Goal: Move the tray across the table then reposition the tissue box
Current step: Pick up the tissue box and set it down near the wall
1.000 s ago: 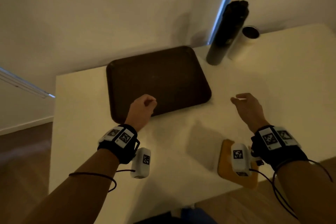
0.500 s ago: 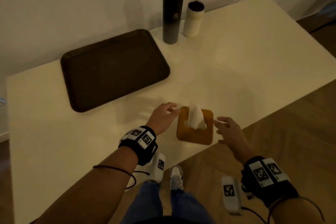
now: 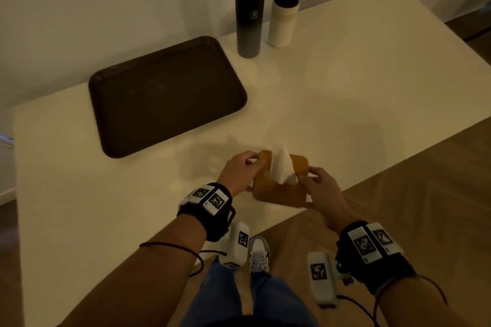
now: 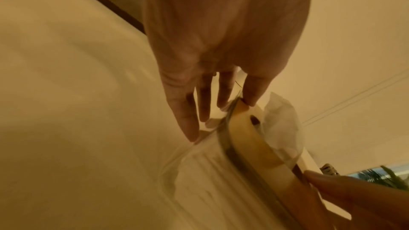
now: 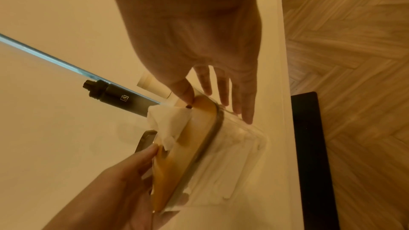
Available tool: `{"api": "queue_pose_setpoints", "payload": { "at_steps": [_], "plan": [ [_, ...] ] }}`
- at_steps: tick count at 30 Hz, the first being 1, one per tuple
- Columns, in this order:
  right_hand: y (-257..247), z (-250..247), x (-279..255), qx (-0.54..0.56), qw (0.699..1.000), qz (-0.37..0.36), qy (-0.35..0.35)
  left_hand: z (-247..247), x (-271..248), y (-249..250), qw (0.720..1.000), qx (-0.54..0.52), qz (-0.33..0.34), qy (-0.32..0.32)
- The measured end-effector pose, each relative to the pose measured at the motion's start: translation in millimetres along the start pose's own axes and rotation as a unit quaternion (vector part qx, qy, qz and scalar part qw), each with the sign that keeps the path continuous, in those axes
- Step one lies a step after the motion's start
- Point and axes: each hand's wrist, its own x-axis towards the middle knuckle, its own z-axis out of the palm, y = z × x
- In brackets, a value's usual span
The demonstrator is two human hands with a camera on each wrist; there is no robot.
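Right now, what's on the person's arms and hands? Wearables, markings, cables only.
Both forearms are bare, no sleeves, no gloves. The left hand and right hand each have a black wrist strap topped with white square tags printed with black fiducial markers. A white camera pod with its own marker hangs under each wrist, trailing a thin black cable.

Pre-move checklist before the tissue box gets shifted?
1. Left hand holds tissue box: ok, thumb on lid, fingers down the side.
2. Right hand holds the opposite side: ok.
3. Tray already parked, apart from the box: ok.
4. Box off the table: cannot tell.
5. Black bottle and white tumbler clear of the hands: ok, far at the back edge.
6. Loose tissue free of fingers: cannot tell.
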Motion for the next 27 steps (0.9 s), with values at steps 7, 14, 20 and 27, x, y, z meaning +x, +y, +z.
{"api": "queue_pose_setpoints", "payload": {
  "at_steps": [7,14,20,27],
  "plan": [
    [-25,18,5,-0.011,0.999,-0.026,-0.024,-21,-6,7,0.999,-0.005,0.012,0.052],
    [-85,88,12,-0.031,0.995,-0.06,-0.078,-105,-13,12,0.991,-0.008,0.028,0.134],
    [-136,183,16,-0.071,0.985,-0.098,-0.122,-208,-13,-5,0.981,-0.019,0.025,0.191],
    [-184,331,22,-0.105,0.976,-0.118,-0.15,-351,-10,-44,0.969,-0.063,-0.007,0.24]
  ]
}}
